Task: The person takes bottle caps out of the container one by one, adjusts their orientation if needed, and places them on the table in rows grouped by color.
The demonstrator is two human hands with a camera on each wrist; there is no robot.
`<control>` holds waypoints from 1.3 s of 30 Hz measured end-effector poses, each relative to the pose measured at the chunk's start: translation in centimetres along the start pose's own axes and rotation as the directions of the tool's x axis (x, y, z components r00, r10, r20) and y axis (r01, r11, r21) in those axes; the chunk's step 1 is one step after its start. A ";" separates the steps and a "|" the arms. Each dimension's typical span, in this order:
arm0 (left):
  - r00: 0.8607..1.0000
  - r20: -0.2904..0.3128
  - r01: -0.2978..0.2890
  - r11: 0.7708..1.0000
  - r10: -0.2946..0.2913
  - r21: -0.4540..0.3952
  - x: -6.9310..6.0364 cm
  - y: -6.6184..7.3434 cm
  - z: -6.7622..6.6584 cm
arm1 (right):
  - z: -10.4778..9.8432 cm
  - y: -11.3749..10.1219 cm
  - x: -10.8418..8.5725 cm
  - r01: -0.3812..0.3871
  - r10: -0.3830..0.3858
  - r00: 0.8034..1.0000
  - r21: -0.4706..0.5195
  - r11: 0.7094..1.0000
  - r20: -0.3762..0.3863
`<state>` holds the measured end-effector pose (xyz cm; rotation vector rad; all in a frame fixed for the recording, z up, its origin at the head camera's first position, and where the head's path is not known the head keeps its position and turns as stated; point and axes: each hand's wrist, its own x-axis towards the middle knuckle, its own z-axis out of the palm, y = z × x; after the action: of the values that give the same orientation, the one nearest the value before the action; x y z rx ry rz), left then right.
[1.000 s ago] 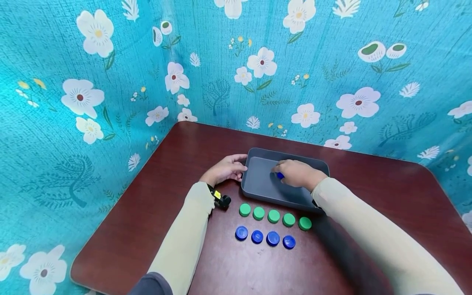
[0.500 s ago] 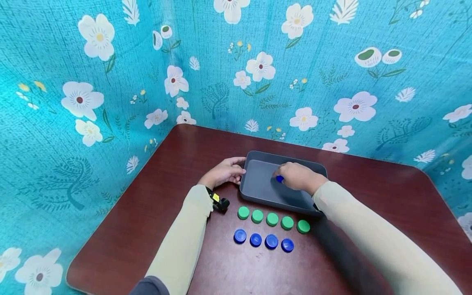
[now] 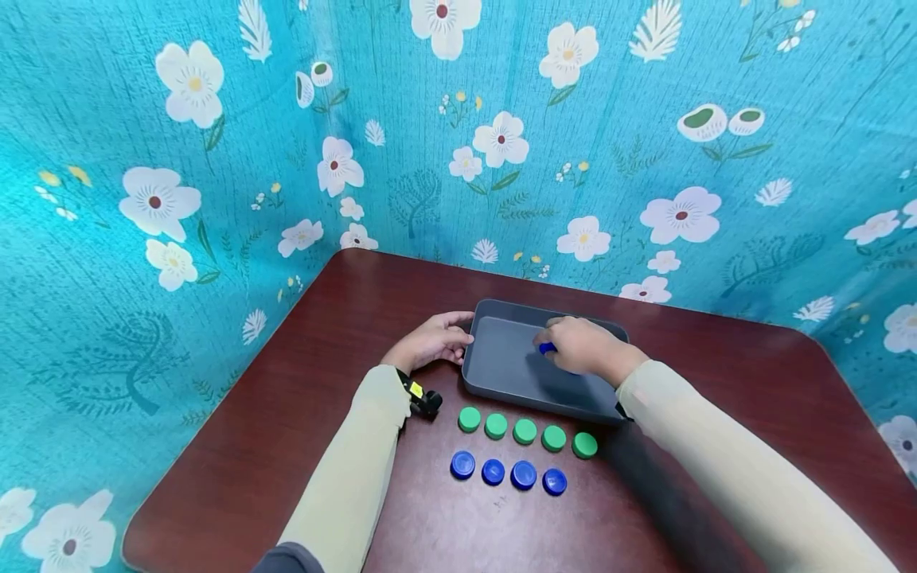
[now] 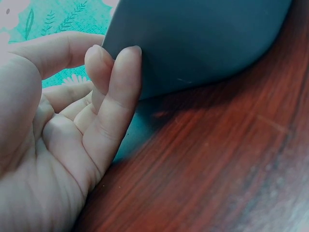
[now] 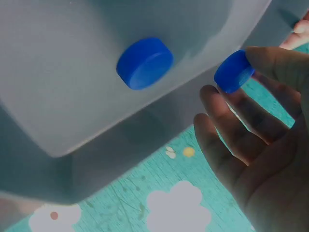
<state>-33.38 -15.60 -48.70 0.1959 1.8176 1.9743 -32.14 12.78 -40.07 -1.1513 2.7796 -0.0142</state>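
Note:
My left hand (image 3: 432, 341) holds the left end of a dark grey tray (image 3: 494, 390); in the left wrist view its fingertips (image 4: 126, 72) press the tray's outer wall. Over the tray, my right hand (image 3: 583, 346) pinches a blue bottle cap (image 5: 235, 71) between thumb and fingers. Another blue cap (image 5: 145, 63) lies on the tray floor in the right wrist view. The right hand mostly hides that cap in the head view.
In front of the tray runs a row of several green caps (image 3: 525, 431), with a row of several blue caps (image 3: 523, 475) nearer me. The brown table (image 3: 272, 469) meets a flowered blue curtain (image 3: 430, 119) behind.
The whole head view has shifted slightly. Relative to the tray, my right hand has moved a little to the right, still pinching the blue cap. The left hand stays at the tray's end.

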 end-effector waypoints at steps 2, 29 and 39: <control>1.000 0.006 0.016 1.000 -0.016 -0.003 0.0 -0.1 0.1 | -0.2 -0.3 -0.6 0.027 -0.027 1.000 0.004 1.000 -0.012; 1.000 0.005 -0.002 1.000 0.002 0.025 0.2 0.4 0.3 | 1.3 -2.1 -6.8 0.211 -0.191 0.905 0.011 0.977 -0.380; 1.000 0.005 -0.005 1.000 0.005 0.018 0.0 0.1 0.0 | 1.9 -3.0 -8.4 0.116 -0.097 0.924 0.028 0.993 -0.369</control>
<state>-33.39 -15.65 -48.59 0.2114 1.8335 1.9601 -23.90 16.63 -40.73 -1.4151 3.0035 -0.3424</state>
